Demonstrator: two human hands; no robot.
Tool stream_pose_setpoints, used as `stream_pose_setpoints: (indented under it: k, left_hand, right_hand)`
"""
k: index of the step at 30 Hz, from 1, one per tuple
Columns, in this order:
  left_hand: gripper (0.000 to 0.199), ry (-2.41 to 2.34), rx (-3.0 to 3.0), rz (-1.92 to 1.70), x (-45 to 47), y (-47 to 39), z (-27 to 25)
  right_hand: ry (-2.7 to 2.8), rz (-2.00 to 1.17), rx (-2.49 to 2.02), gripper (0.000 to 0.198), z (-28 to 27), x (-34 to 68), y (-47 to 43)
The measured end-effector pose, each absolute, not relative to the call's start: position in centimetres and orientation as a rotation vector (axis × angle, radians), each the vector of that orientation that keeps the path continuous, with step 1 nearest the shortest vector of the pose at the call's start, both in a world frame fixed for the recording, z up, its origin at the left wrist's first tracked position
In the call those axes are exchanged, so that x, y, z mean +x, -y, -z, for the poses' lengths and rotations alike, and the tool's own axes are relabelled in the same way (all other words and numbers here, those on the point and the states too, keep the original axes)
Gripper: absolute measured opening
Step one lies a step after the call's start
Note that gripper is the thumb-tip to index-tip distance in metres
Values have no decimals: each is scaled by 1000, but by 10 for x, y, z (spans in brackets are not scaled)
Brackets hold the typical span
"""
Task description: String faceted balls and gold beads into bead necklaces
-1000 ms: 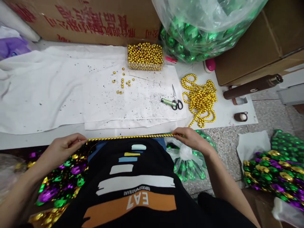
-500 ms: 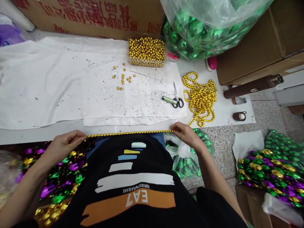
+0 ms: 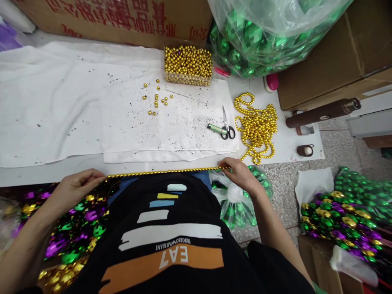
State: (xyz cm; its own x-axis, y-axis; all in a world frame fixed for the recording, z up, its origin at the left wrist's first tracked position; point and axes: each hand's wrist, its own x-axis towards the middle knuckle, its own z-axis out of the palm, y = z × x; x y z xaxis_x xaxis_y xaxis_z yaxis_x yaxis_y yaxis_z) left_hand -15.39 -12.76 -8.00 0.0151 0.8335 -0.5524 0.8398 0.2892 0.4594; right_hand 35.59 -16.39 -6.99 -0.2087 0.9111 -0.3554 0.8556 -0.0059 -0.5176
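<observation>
A string of gold beads (image 3: pixel 165 172) is stretched nearly straight along the front edge of the table. Its left end is pinched in my left hand (image 3: pixel 79 184), and my right hand (image 3: pixel 237 173) pinches it on the right. Just beyond my right hand lies a tangled heap of gold bead strands (image 3: pixel 259 126). Black-handled scissors (image 3: pixel 228 130) and a small green-handled tool (image 3: pixel 217 129) rest together on the white cloth (image 3: pixel 131 130). Several loose gold beads (image 3: pixel 157 100) are scattered farther back, near a clear box of gold beads (image 3: pixel 188 67).
A large cardboard box (image 3: pixel 116 20) and a bag of green ornaments (image 3: pixel 245 45) stand at the back. On the right are a brown bottle (image 3: pixel 323 112) and a small brown cup (image 3: pixel 305 150). Multicoloured beads (image 3: pixel 339 218) lie low right; shiny purple, green and gold ornaments (image 3: pixel 88 214) sit below left.
My view has shifted slightly, so most things appear a little farther left. The bead string is still held taut between both hands.
</observation>
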Motion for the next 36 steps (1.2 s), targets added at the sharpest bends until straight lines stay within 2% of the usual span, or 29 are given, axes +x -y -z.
stream_pose_setpoints:
  k: [6,14,21,29,36]
  left_hand:
    - [56,-1667,1329,-73,-163,128,88]
    - [38,-1640,1440,-125,-153,135,80]
    - [26,-1582,1360,-214,-154,139,80]
    - [24,-1563,1360,-247,-159,152,80]
    - [27,-1676,1433,-293,-172,150,56]
  right_hand:
    - [2115,-1030,-1912,11,70,356,162]
    - [2140,-1093,-1749,17,80,365,165]
    - [2095,-1139,-1792,22,94,380,161]
    - [2183,-1051,-1767,30,89,369,160]
    - [2228,-783,-1809,32,72,411,133]
